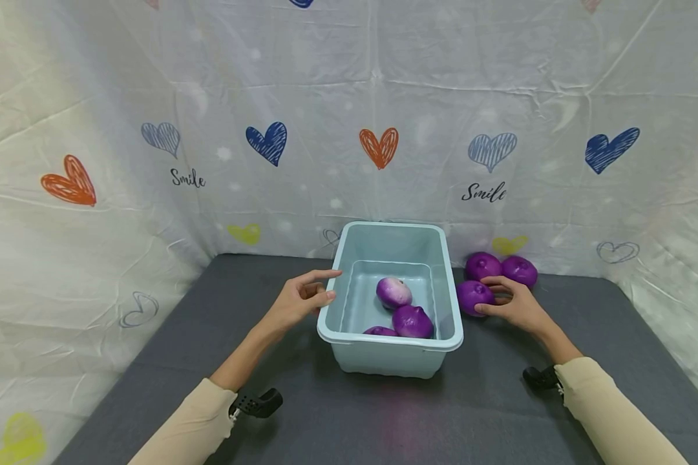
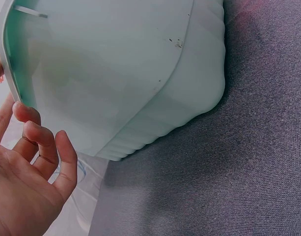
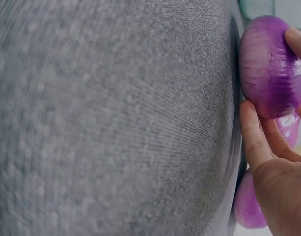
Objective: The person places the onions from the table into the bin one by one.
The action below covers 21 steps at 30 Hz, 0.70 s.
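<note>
My right hand [image 1: 514, 305] grips a purple red onion [image 1: 474, 298] just right of the pale blue plastic basin [image 1: 390, 358]. In the right wrist view, the thumb lies on one side of this glossy onion [image 3: 268, 69] and the fingertips on the other, close to the cloth. Two more red onions, one at the back [image 1: 483, 265] and one beside it [image 1: 519, 270], sit just behind that hand. My left hand [image 1: 298, 300] holds the basin's left rim, thumb and forefinger over the edge; its other fingers curl by the outer wall in the left wrist view.
Inside the basin lie a white-and-purple onion [image 1: 393, 292], a purple onion [image 1: 413, 322] and a third onion [image 1: 380, 331] partly hidden by the front rim. Dark grey cloth [image 1: 349, 426] covers the table. A white curtain [image 1: 326, 77] printed with hearts hangs behind.
</note>
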Tool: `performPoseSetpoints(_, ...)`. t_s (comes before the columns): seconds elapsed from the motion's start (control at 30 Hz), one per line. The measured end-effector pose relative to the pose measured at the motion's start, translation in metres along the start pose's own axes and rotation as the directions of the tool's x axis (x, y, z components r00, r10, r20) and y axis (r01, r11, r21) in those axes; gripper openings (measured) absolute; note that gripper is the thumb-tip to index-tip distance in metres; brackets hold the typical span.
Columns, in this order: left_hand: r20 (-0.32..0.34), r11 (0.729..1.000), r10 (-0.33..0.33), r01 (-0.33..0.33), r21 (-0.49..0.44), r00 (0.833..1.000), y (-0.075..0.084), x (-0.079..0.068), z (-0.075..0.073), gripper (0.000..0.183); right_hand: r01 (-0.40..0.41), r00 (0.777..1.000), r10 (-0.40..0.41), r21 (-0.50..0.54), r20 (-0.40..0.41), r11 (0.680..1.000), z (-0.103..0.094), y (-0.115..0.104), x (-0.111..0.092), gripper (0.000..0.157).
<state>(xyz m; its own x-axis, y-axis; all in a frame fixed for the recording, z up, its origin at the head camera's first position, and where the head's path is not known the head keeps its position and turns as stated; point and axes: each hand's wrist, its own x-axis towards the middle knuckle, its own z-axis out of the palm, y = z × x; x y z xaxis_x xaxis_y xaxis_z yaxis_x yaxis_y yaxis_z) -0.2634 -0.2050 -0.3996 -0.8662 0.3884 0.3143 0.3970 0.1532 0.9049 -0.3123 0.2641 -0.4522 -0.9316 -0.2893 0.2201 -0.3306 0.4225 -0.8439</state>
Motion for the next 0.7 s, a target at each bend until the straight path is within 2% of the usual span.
performPoseSetpoints(0.43, -0.001, 1.000, 0.005, -0.005, -0.003, 1.000, 0.000, 0.000, 0.000, 0.044, -0.053, 0.999, 0.053, -0.010, -0.011, 0.999, -0.018, -0.002, -0.014, 0.063)
performPoseSetpoints(0.7, -0.001, 1.000, 0.000, 0.000, -0.013, 1.000, -0.002, 0.000, 0.000, 0.044, -0.074, 0.997, 0.075, 0.063, -0.015, 0.995, -0.030, 0.001, -0.024, 0.064)
